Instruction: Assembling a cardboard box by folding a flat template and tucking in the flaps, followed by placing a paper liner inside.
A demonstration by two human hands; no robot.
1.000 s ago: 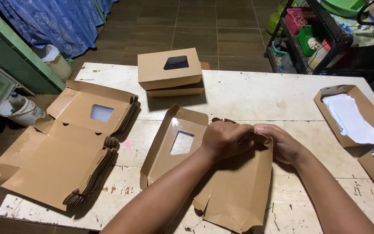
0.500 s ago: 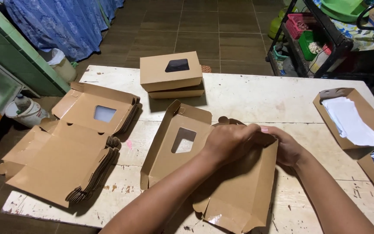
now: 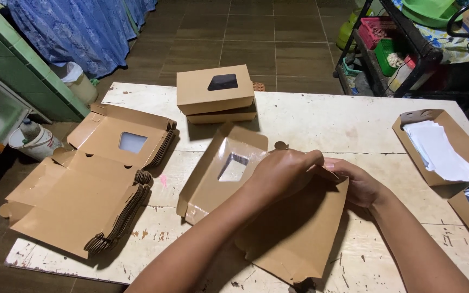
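You have a single view, from the camera on your head, looking steeply down and forward over the desk (image 3: 310,116). It sits close above your forearms, and the tiled floor (image 3: 256,38) shows beyond the far edge.

On my feed, a stack of flat brown cardboard box blanks (image 3: 90,184) lies at the left of the worn white worktop (image 3: 321,116). Two folded brown windowed boxes (image 3: 215,95) sit stacked at its far edge, and an open brown tray of white paper sheets (image 3: 439,146) rests at the right.
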